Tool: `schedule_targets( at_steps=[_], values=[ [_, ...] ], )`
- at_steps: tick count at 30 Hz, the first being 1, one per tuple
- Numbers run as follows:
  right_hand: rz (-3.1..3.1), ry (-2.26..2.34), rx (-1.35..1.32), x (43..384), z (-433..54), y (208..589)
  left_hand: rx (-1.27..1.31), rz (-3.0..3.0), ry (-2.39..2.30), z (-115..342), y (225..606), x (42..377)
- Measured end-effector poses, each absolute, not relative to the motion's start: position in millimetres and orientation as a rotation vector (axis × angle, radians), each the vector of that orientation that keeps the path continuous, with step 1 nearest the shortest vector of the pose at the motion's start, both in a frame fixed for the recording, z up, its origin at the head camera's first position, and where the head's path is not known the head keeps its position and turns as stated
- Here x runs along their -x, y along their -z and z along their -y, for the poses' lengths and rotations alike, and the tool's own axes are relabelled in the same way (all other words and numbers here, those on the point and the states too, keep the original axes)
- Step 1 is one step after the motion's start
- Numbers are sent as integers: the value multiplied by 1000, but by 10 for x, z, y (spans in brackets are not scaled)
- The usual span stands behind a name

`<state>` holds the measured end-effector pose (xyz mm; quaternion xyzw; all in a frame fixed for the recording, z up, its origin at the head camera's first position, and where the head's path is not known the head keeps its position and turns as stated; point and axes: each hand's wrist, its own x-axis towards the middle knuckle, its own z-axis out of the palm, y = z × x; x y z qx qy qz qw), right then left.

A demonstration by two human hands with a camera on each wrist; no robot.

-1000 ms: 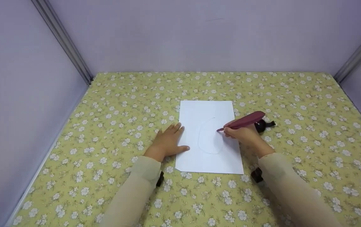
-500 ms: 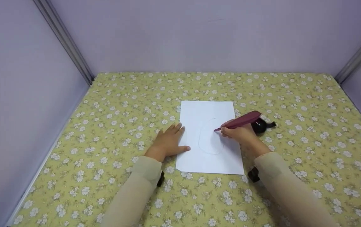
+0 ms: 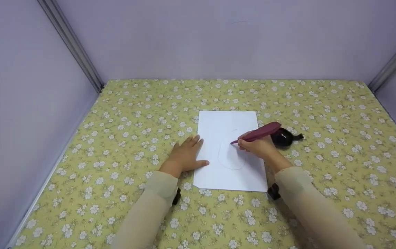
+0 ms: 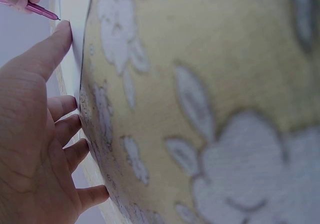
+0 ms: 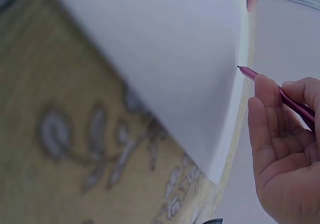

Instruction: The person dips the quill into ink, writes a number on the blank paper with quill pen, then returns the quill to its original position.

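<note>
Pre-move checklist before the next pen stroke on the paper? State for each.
1. Left hand rests flat on the left edge of the paper: ok.
2. Right hand grips the feather pen: ok.
3. Pen tip on the paper by the faint oval: ok.
4. Paper flat on the flowered cloth, no lifted corner seen: ok.
5. Dark ink pot clear of the writing hand: not ok, it sits close behind it.
6. Ink on the tip: cannot tell.
</note>
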<state>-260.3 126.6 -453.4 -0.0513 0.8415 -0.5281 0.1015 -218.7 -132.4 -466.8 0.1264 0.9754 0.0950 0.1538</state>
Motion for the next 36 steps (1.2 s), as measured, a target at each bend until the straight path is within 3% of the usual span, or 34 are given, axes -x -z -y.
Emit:
schedule_targets(
  at_steps=[36],
  values=[
    [-2430, 1469, 342, 2523, -1092, 4547, -393, -2811, -232, 1325, 4661, 2191]
  ],
)
